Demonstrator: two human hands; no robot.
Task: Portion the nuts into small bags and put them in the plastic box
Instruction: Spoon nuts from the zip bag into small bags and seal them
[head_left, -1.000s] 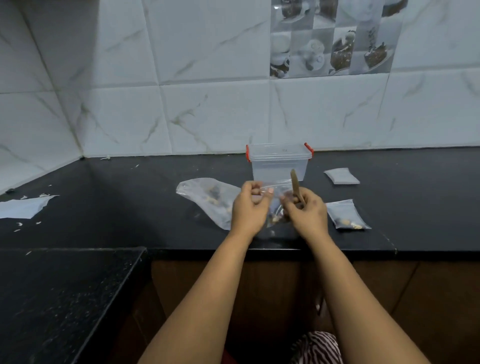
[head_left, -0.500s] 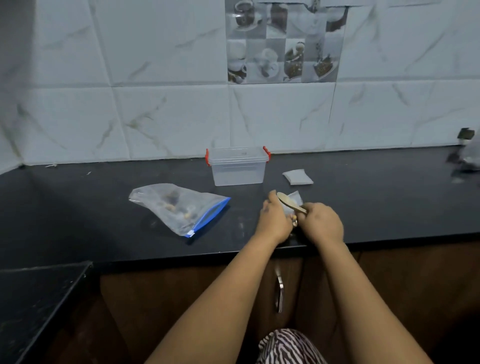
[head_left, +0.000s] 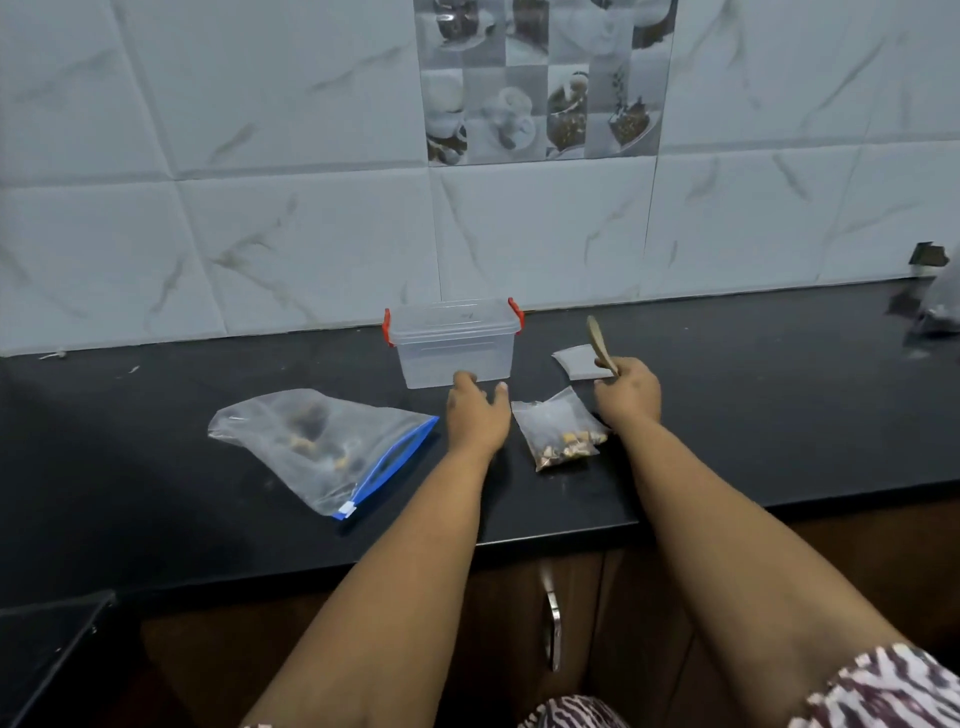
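Small bag of nuts (head_left: 560, 435): clear plastic pouch lying flat on the black countertop (head_left: 753, 415), between the two hands; long axis runs from its empty upper end, toward the wall, down to its near end, leaning slightly toward the left; mixed nuts gathered along the near end, toward the counter edge. Plastic box (head_left: 453, 345): clear, rectangular, orange-red latches at both short ends, standing upright just beyond the left hand, long axis parallel to the tiled wall (head_left: 260, 208); whether a lid sits on it cannot be told; no contents seen through its walls. Large zip bag (head_left: 317, 447): clear with a blue zip strip, lying flat to the left of the left hand, strip end pointing toward the counter edge and right, dark and pale nuts lumped near its middle. Left hand (head_left: 475, 413): palm down over the counter between box and small bag, fingers relaxed and spread, gripping nothing; fingertips close to the box's front wall, contact not determinable. Right hand (head_left: 628, 397): fingers curled round the handle of a wooden spoon (head_left: 601, 347), bowl pointing up and away toward the wall, tilted slightly left. Second small bag (head_left: 577, 361): pale, flat, behind the right hand, partly hidden by spoon and hand; contents not discernible. Brown cabinet door with metal handle (head_left: 554, 631) below the counter edge.
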